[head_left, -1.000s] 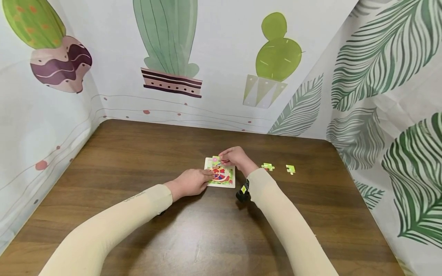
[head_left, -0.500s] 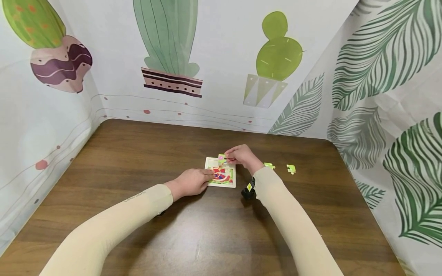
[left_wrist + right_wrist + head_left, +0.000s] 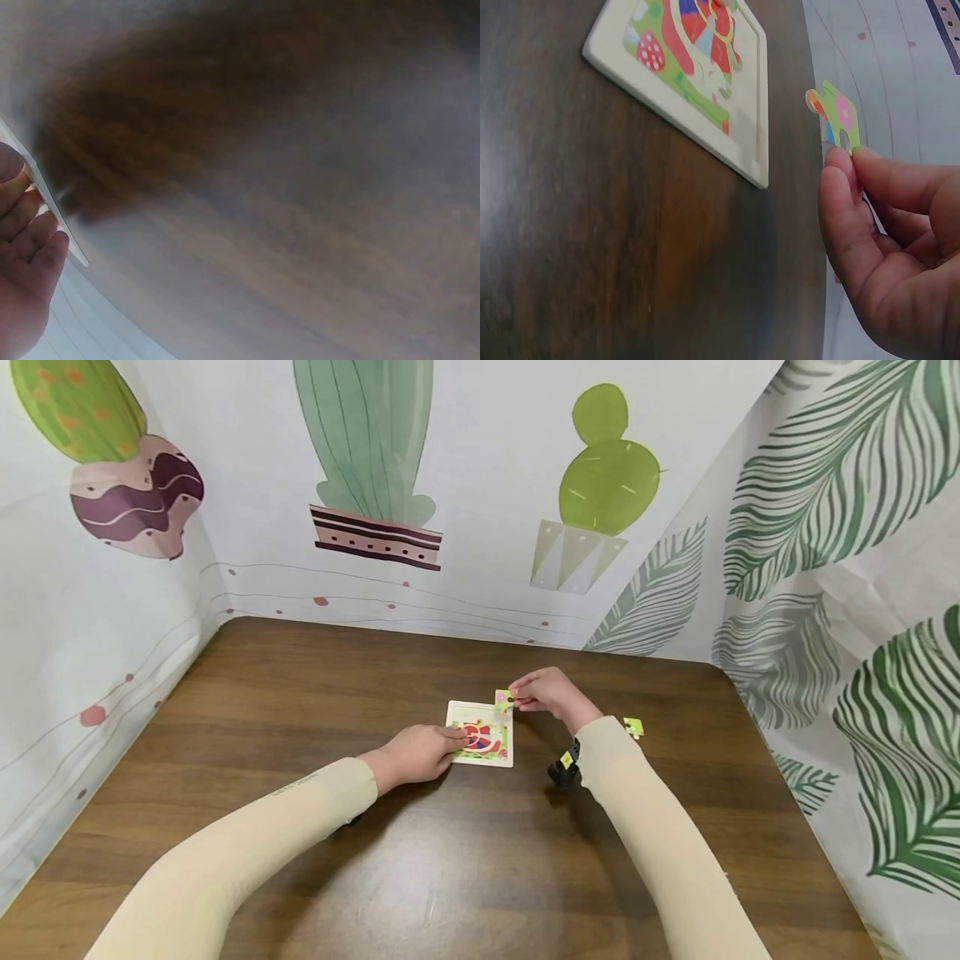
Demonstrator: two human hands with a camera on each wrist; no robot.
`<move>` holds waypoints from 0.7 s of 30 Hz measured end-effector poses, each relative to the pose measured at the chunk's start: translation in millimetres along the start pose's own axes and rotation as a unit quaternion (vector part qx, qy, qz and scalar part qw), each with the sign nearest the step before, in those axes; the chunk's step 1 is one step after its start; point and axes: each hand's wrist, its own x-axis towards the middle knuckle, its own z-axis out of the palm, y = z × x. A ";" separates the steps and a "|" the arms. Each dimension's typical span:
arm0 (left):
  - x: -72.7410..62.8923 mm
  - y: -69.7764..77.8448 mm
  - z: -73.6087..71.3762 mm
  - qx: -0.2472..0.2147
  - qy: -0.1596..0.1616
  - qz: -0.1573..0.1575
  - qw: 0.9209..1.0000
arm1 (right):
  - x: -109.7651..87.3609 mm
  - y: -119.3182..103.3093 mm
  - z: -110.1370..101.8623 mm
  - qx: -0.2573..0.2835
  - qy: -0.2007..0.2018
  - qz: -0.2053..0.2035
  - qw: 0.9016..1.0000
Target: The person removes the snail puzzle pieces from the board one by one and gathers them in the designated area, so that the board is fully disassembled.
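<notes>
A small jigsaw board [image 3: 483, 765] with a pale frame lies on the brown table. Part of a red, blue and green picture fills its lower area, while bare backing shows along the top. My left hand [image 3: 416, 753] holds the board at its left side, fingers reaching over the picture; the left wrist view catches its fingertips at the board's edge [image 3: 54, 201]. Between thumb and fingers, my right hand [image 3: 553, 690] pinches a green puzzle piece [image 3: 843, 112] with a pink flower. In the head view that piece overlaps the board's upper right corner; the right wrist view shows it raised.
A loose green puzzle piece [image 3: 633, 726] lies to the right, partly behind the right sleeve [image 3: 611, 743]. A black wrist camera [image 3: 562, 770] hangs under the right wrist. Cloth printed with cacti and leaves [image 3: 487, 468] stands behind the table [image 3: 337, 668].
My right hand has moved right and slightly away, carrying the puzzle piece from over the board's top to its upper right corner. Its sleeve now covers one loose piece. The left hand stays put.
</notes>
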 end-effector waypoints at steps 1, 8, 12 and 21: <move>0.2 0.1 -0.1 0.000 0.000 0.001 1.000 | -0.7 -0.1 -1.3 0.000 -0.001 0.000 1.000; -1.0 0.8 -2.1 -0.003 -0.005 -0.006 1.000 | -4.8 2.6 -9.1 -0.009 -0.007 -0.006 1.000; -1.3 1.4 -3.7 -0.005 -0.006 -0.008 1.000 | -5.6 7.0 -15.6 -0.003 -0.004 -0.004 1.000; -1.1 1.6 -2.0 -0.005 0.001 -0.008 1.000 | -8.0 19.0 -28.1 -0.005 -0.002 -0.004 1.000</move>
